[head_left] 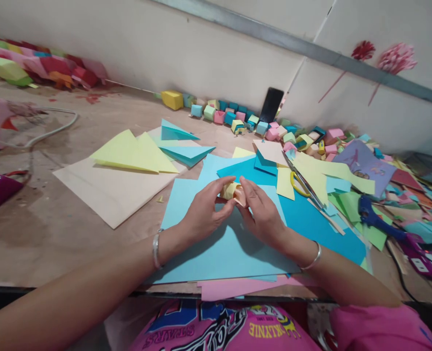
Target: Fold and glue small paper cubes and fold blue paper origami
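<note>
Between both hands is a small folded paper box (229, 190), pale yellow on one side and peach on the other. My left hand (212, 204) grips its left side with thumb and fingers. On the right side, the fingers of my right hand (260, 209) close around the peach part, which looks open or hollow. Both hands hover just over a large light blue paper sheet (201, 253). A darker blue folded sheet (234, 167) lies right behind them. The inside of the small box is partly hidden by my fingers.
Scissors (303, 180) with yellow handles lie on paper scraps to the right, near a blue glue gun (380, 222). Folded yellow sheets (128, 153) rest at left. Many small paper boxes (208, 113) and a phone (272, 105) line the wall. A cable (55, 127) curves at far left.
</note>
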A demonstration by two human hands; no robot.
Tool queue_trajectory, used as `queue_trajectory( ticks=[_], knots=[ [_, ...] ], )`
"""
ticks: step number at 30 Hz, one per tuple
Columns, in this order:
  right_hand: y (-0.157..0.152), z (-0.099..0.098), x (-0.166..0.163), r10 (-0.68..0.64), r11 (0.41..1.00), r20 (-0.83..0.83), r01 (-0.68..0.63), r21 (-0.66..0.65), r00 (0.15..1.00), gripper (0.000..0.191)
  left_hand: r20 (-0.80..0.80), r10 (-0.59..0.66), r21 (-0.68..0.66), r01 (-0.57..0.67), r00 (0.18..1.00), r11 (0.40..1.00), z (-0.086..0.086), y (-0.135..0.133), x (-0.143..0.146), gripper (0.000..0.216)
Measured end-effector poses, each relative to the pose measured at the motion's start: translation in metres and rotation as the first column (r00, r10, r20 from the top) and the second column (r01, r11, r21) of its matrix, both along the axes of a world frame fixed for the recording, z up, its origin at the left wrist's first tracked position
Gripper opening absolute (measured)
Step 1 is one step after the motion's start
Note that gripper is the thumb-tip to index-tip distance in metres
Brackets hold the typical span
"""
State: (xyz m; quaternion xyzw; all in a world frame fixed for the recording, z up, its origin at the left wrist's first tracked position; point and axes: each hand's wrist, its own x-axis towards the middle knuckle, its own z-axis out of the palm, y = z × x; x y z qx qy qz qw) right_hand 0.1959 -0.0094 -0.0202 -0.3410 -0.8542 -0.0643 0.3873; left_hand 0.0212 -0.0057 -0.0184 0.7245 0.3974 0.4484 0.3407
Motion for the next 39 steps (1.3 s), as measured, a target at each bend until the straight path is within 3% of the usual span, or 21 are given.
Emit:
queue_trajectory(
  ticks=[7, 12, 17, 22, 27, 30, 34, 39],
  knots=[
    [-0.003, -0.002, 0.001, 0.037, 0.993, -0.003, -0.037, -0.108, 0.999, 0.071, 0.041, -0.015, -0.016, 0.016, 0.999, 1.000, 0.002, -0.002, 0.001, 0.038],
    [-0.006, -0.007, -0.002, 0.016, 0.986, 0.013, -0.013, -0.166, 1.000, 0.070, 0.038, 0.105, -0.049, -0.103, 0.994, 0.993, 0.003, -0.008, 0.008, 0.032],
    [-0.006, -0.012, -0.004, 0.044, 0.990, 0.006, -0.043, -0.137, 0.999, 0.070, -0.027, 0.182, -0.012, -0.182, 0.983, 0.983, 0.001, -0.011, 0.012, 0.035],
    [-0.005, -0.015, -0.003, 0.019, 0.996, -0.010, -0.020, -0.091, 1.000, 0.071, -0.159, 0.110, 0.102, -0.094, 0.981, 0.990, -0.003, -0.012, 0.009, 0.047],
    [-0.004, -0.015, -0.001, 0.015, 0.989, -0.005, -0.015, -0.148, 1.000, 0.071, -0.188, 0.069, 0.098, -0.051, 0.980, 0.994, -0.003, -0.012, 0.006, 0.053],
    [-0.001, -0.013, 0.001, 0.021, 0.986, 0.005, -0.019, -0.166, 1.000, 0.073, -0.117, 0.028, 0.028, -0.025, 0.993, 0.999, -0.001, -0.011, 0.004, 0.057],
    [0.002, -0.006, 0.004, 0.099, 0.967, 0.036, -0.087, -0.241, 0.994, 0.076, 0.113, -0.030, -0.182, 0.050, 0.993, 0.982, 0.001, -0.009, 0.002, 0.059],
    [-0.002, 0.006, 0.006, 0.187, 0.926, -0.038, -0.189, -0.328, 0.982, 0.075, 0.162, 0.024, -0.245, 0.016, 0.987, 0.969, -0.002, -0.003, 0.001, 0.073]
  ],
)
